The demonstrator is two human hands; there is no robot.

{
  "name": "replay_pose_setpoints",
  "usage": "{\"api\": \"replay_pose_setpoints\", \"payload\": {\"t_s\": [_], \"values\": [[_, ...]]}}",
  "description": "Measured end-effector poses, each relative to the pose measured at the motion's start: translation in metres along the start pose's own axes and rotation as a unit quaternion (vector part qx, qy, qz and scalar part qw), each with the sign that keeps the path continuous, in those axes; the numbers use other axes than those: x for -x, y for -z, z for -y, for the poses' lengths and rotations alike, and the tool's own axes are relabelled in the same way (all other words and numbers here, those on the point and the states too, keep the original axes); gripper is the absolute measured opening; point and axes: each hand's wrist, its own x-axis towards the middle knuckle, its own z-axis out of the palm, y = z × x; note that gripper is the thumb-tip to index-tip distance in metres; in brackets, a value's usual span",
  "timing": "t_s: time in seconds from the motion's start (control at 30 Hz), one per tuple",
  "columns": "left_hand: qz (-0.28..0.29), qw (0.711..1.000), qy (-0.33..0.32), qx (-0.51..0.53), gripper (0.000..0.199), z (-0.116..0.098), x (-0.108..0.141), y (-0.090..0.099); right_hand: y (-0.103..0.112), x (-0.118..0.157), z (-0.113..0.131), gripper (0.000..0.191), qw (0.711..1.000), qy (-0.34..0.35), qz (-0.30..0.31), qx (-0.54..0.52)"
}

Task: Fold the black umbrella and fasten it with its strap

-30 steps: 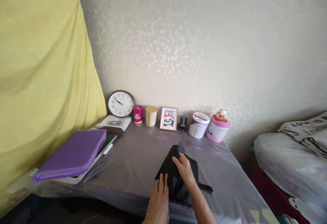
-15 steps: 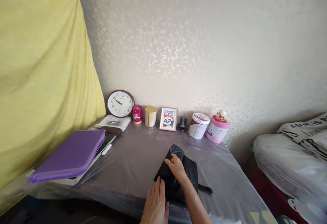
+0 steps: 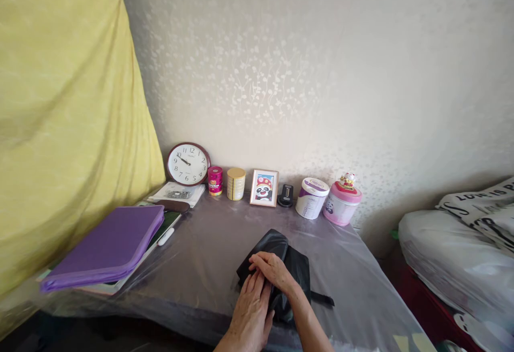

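A folded black fabric item lies near the front of the table, with a black strap sticking out to its right. My left hand rests flat on its left part, fingers stretched out and close together. From the right, my right hand reaches across the top of the fabric. Its fingers are extended and lie over or just beyond my left fingertips. The undersides of both hands are hidden.
A purple folder and a white marker lie at the left. Along the wall stand a clock, a pink can, a yellow-lidded can, a framed panda picture, a black object and two tubs.
My left hand has moved up and further onto the fabric. My right hand has shifted slightly down and left, meeting the left fingertips. The fabric's upper left part has spread leftward.
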Motion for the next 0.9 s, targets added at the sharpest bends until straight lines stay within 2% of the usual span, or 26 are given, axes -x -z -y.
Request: {"api": "replay_pose_setpoints", "payload": {"t_s": [0.17, 0.3, 0.47, 0.7, 0.9], "values": [[0.071, 0.997, 0.021, -0.005, 0.075, 0.012, 0.004, -0.017, -0.001, 0.010, -0.001, 0.029, 0.998, 0.052, -0.015, 0.029], [0.077, 0.996, 0.044, 0.010, 0.073, 0.011, 0.005, -0.021, -0.002, 0.022, -0.002, 0.029, 0.988, 0.111, -0.049, 0.095], [0.072, 0.996, 0.058, 0.005, 0.078, 0.012, 0.005, -0.027, 0.001, 0.018, -0.015, 0.033, 0.973, 0.173, -0.041, 0.150], [0.088, 0.992, 0.085, -0.011, 0.079, 0.008, 0.005, -0.022, 0.016, -0.018, -0.037, 0.032, 0.955, 0.172, -0.052, 0.236], [0.164, 0.978, 0.130, -0.004, 0.084, -0.003, 0.001, 0.000, 0.028, -0.045, -0.043, 0.031, 0.946, 0.111, -0.063, 0.297]]}}
